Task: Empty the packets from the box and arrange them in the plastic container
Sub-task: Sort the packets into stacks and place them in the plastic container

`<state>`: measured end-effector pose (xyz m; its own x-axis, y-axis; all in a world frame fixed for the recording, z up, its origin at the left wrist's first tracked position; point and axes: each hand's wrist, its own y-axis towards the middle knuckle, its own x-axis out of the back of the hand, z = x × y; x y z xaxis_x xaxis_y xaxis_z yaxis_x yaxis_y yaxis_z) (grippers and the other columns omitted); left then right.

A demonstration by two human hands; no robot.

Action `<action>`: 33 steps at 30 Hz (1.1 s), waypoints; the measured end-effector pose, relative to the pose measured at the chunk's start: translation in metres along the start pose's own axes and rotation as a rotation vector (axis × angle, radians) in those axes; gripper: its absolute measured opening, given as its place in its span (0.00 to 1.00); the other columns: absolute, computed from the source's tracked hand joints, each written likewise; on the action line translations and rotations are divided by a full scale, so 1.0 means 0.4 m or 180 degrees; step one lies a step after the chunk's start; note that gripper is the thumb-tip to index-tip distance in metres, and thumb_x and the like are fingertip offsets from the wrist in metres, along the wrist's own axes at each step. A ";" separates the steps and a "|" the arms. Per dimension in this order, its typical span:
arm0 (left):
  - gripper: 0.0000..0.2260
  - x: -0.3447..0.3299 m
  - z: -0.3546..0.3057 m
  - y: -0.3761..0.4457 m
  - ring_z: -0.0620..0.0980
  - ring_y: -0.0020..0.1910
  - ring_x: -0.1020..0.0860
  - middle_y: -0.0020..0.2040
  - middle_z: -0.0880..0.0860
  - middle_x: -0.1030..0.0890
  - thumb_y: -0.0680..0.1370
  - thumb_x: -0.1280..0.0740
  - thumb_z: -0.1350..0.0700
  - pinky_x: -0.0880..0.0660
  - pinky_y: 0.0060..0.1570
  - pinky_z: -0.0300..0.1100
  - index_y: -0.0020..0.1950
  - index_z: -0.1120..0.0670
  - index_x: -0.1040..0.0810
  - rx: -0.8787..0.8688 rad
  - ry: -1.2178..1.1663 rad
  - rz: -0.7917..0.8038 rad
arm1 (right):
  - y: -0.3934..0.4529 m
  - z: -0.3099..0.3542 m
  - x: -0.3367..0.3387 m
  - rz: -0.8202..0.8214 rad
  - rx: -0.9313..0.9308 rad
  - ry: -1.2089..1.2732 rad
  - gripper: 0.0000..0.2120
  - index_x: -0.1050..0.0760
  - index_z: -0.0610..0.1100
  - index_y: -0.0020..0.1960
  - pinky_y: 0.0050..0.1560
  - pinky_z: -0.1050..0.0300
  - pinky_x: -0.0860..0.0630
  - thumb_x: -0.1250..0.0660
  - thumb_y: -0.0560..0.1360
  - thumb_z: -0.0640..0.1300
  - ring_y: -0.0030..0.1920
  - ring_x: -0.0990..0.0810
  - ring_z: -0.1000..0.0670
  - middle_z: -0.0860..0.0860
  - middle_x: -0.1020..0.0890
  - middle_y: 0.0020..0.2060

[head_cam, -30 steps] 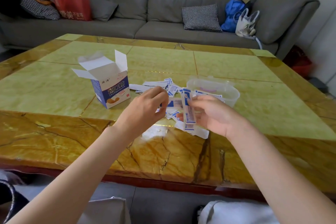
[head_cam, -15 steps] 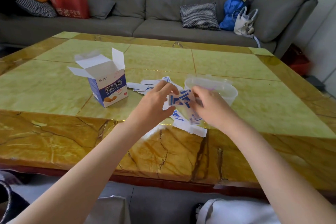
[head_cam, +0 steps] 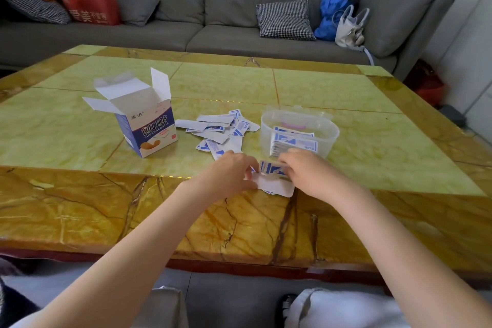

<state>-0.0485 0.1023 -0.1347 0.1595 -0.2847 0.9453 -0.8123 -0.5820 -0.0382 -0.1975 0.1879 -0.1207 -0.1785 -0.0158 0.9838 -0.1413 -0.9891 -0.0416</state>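
Both sets of fingers are curled in around a small bunch of blue and white packets (head_cam: 273,168), squeezing it from either side. The left hand (head_cam: 234,170) has the left end and the right hand (head_cam: 306,170) has the right end, right hand fingers (head_cam: 288,158) folded over the top edge. The bunch sits low over the table (head_cam: 346,93), on or just above a couple of white packets (head_cam: 277,186) lying flat underneath; can't tell if it's actually touching them.

Just behind the right hand is the clear plastic container (head_cam: 330,132), lid off. It's got a row of packets standing on edge inside, packed against the near wall, blue print facing the camera.

Left of the container, behind the left hand, there's a loose pile of packets (head_cam: 221,130) scattered flat on the table, some face up, some showing their white backs. A few run right up to the left hand's knuckles.

Further left is the box (head_cam: 149,128), upright, all flaps open, blue and white with a bandage picture on the front. Can't see the bottom of it from this angle.

Behind the table is a grey sofa (head_cam: 226,8) with a checked cushion (head_cam: 285,20), a red bag (head_cam: 89,1) at the left end and a blue bag (head_cam: 328,13) with a white handbag (head_cam: 348,26) at the right.
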 end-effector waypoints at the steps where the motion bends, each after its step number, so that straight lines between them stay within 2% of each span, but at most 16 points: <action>1: 0.15 0.001 0.002 0.002 0.50 0.55 0.30 0.54 0.51 0.23 0.75 0.33 0.53 0.32 0.51 0.39 0.62 0.51 0.26 0.0007 -0.0015 0.0002 | -0.004 0.000 0.010 -0.0002 -0.0062 0.0126 0.07 0.27 0.41 0.49 0.46 0.54 0.28 0.43 0.78 0.37 0.48 0.24 0.46 0.48 0.25 0.46; 5: 0.14 0.003 0.009 0.000 0.50 0.54 0.33 0.53 0.51 0.28 0.74 0.31 0.52 0.36 0.49 0.37 0.58 0.52 0.23 -0.0036 0.0016 -0.0058 | -0.016 -0.002 0.040 -0.0208 -0.0342 0.1030 0.03 0.26 0.44 0.46 0.43 0.55 0.28 0.38 0.76 0.39 0.44 0.23 0.48 0.51 0.22 0.42; 8: 0.05 0.004 0.011 -0.006 0.48 0.51 0.36 0.52 0.51 0.28 0.73 0.30 0.57 0.37 0.48 0.36 0.47 0.53 0.23 -0.0277 0.0013 -0.0386 | -0.009 0.007 0.042 -0.0231 -0.0460 0.1648 0.06 0.24 0.40 0.47 0.49 0.51 0.26 0.37 0.77 0.42 0.48 0.21 0.44 0.46 0.19 0.46; 10: 0.07 0.011 0.013 -0.014 0.48 0.48 0.35 0.47 0.51 0.28 0.72 0.32 0.61 0.36 0.45 0.37 0.40 0.53 0.29 -0.0432 0.0078 -0.0544 | -0.005 0.011 0.043 -0.0156 -0.0561 0.2103 0.08 0.24 0.38 0.49 0.52 0.49 0.26 0.37 0.77 0.43 0.50 0.21 0.43 0.43 0.19 0.49; 13: 0.11 0.026 0.024 -0.028 0.49 0.42 0.32 0.38 0.47 0.31 0.71 0.32 0.62 0.32 0.39 0.41 0.37 0.53 0.34 -0.0493 0.0204 -0.0745 | -0.003 0.019 0.051 0.0217 -0.0572 0.2760 0.07 0.24 0.37 0.50 0.45 0.57 0.29 0.38 0.78 0.41 0.47 0.23 0.47 0.41 0.20 0.49; 15: 0.10 0.031 0.033 -0.035 0.47 0.40 0.33 0.35 0.45 0.31 0.70 0.30 0.61 0.34 0.37 0.40 0.37 0.52 0.32 -0.0503 0.0251 -0.0862 | -0.005 0.028 0.054 0.0624 -0.0534 0.3132 0.07 0.24 0.39 0.53 0.46 0.59 0.29 0.38 0.77 0.39 0.48 0.23 0.49 0.43 0.20 0.51; 17: 0.07 0.032 0.040 -0.038 0.46 0.41 0.34 0.38 0.46 0.28 0.70 0.28 0.58 0.32 0.38 0.41 0.39 0.55 0.26 -0.0564 0.0242 -0.0936 | -0.004 0.035 0.049 0.0860 -0.0473 0.3141 0.07 0.25 0.40 0.54 0.50 0.57 0.28 0.37 0.77 0.39 0.49 0.22 0.50 0.45 0.20 0.51; 18: 0.08 0.034 0.040 -0.039 0.46 0.41 0.34 0.39 0.48 0.28 0.69 0.27 0.57 0.31 0.39 0.41 0.41 0.56 0.25 -0.0569 0.0220 -0.0984 | -0.004 0.037 0.046 0.0828 -0.0458 0.3026 0.06 0.24 0.41 0.53 0.51 0.57 0.27 0.36 0.76 0.39 0.48 0.21 0.51 0.46 0.19 0.50; 20: 0.09 0.040 0.039 -0.037 0.49 0.41 0.32 0.39 0.48 0.28 0.69 0.26 0.55 0.33 0.39 0.41 0.41 0.57 0.24 -0.0517 0.0126 -0.1175 | -0.004 0.044 0.045 0.0493 -0.0496 0.3082 0.04 0.24 0.44 0.48 0.45 0.61 0.28 0.37 0.77 0.39 0.43 0.22 0.54 0.49 0.19 0.46; 23: 0.09 0.060 0.034 -0.037 0.49 0.43 0.30 0.40 0.47 0.27 0.69 0.26 0.54 0.39 0.40 0.35 0.42 0.57 0.23 -0.0282 -0.0199 -0.1784 | 0.000 0.039 0.056 -0.0133 -0.0715 0.4220 0.06 0.25 0.39 0.49 0.44 0.59 0.28 0.40 0.78 0.35 0.41 0.23 0.52 0.47 0.20 0.41; 26: 0.07 0.078 0.017 -0.038 0.48 0.43 0.28 0.41 0.47 0.25 0.69 0.26 0.55 0.39 0.38 0.34 0.42 0.56 0.21 -0.0233 -0.0511 -0.2175 | -0.003 0.042 0.070 -0.0212 -0.0623 0.4978 0.06 0.26 0.38 0.47 0.45 0.56 0.26 0.41 0.78 0.34 0.43 0.23 0.47 0.44 0.21 0.41; 29: 0.03 0.071 -0.010 -0.038 0.45 0.41 0.26 0.40 0.45 0.21 0.71 0.28 0.56 0.32 0.41 0.30 0.43 0.54 0.18 -0.0513 -0.0876 -0.1743 | 0.001 0.060 0.073 -0.0361 -0.0558 0.4894 0.05 0.26 0.39 0.48 0.45 0.55 0.25 0.40 0.78 0.35 0.41 0.22 0.48 0.45 0.20 0.42; 30: 0.03 0.065 -0.011 -0.036 0.44 0.41 0.25 0.41 0.45 0.20 0.71 0.28 0.56 0.30 0.43 0.31 0.44 0.54 0.18 -0.0572 -0.0914 -0.1601 | 0.006 0.063 0.072 -0.0639 -0.0609 0.4591 0.04 0.26 0.39 0.49 0.47 0.53 0.24 0.40 0.78 0.35 0.42 0.21 0.47 0.44 0.20 0.43; 32: 0.06 0.052 0.001 -0.025 0.47 0.47 0.24 0.47 0.50 0.18 0.73 0.30 0.56 0.27 0.51 0.41 0.49 0.53 0.19 -0.0510 -0.0813 -0.1387 | 0.011 0.055 0.071 -0.1218 -0.0624 0.3498 0.05 0.27 0.41 0.52 0.49 0.51 0.24 0.39 0.78 0.37 0.45 0.20 0.45 0.43 0.19 0.47; 33: 0.09 0.044 0.013 -0.021 0.48 0.53 0.25 0.52 0.51 0.19 0.74 0.32 0.56 0.29 0.55 0.45 0.54 0.53 0.21 -0.0394 -0.0668 -0.1197 | 0.010 0.049 0.071 -0.1325 -0.0494 0.2927 0.06 0.30 0.43 0.54 0.45 0.53 0.24 0.40 0.78 0.37 0.43 0.20 0.46 0.43 0.19 0.46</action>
<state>-0.0361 0.0982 -0.1195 0.5566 -0.2265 0.7993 -0.7350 -0.5827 0.3467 -0.1842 0.1807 -0.0893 -0.7558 0.5081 0.4131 -0.4758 -0.8595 0.1867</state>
